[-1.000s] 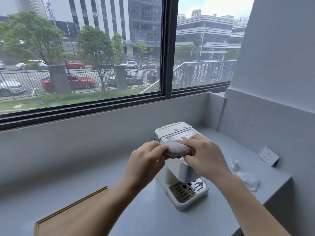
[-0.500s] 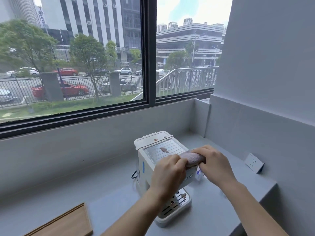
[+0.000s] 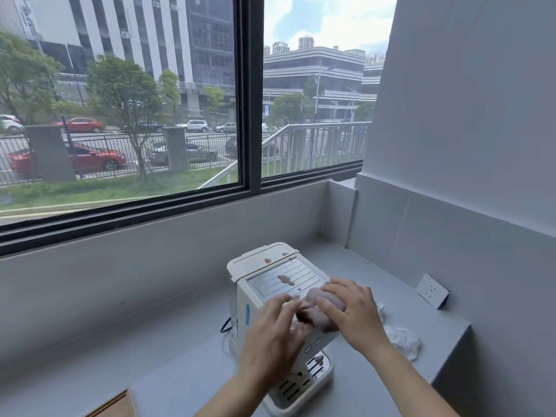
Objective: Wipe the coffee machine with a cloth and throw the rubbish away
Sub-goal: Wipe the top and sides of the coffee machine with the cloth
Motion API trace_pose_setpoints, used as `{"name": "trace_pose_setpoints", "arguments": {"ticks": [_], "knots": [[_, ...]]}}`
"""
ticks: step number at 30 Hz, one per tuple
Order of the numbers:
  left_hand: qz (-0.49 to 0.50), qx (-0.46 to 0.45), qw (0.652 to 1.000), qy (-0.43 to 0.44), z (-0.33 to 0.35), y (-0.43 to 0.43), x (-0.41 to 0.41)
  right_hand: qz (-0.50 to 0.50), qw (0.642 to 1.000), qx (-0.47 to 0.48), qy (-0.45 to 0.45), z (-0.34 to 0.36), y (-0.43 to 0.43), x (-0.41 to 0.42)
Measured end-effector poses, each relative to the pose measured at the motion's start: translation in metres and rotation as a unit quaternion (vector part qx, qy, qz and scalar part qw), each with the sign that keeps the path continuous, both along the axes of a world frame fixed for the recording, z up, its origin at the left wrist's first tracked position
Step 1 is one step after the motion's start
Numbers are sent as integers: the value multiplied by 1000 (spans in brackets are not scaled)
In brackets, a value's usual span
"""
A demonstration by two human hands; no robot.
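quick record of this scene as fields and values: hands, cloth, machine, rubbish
coffee machine: white, upright on grey counter, brown spots on its top
cloth: bunched, on the machine's top front edge
right hand: over the cloth, holding it
left hand: blurred, fingers stretched to the cloth's left end
rubbish: crumpled white wrapper on the counter, right of the machine, untouched
wiping: spots not yet wiped

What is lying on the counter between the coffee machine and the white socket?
In the head view, crumpled white rubbish lies there, partly hidden by the right hand.
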State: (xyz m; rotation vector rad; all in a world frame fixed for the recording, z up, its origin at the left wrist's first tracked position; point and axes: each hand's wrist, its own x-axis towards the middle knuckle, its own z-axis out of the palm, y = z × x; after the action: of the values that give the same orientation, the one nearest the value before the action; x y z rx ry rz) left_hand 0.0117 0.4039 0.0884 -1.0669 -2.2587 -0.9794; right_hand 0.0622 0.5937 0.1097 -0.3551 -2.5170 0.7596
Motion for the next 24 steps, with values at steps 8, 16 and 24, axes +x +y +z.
{"name": "trace_pose_setpoints", "arguments": {"ticks": [8,16,24], "knots": [[72,-40,997,-9,-16,3,-11,-41,999,12,-19,6,-8,-24],[81,22,996,18,-24,8,-4,-1,999,-51,3,10,21,-38],[30,4,995,96,-27,9,-12,96,993,59,19,5,21,-38]]}}
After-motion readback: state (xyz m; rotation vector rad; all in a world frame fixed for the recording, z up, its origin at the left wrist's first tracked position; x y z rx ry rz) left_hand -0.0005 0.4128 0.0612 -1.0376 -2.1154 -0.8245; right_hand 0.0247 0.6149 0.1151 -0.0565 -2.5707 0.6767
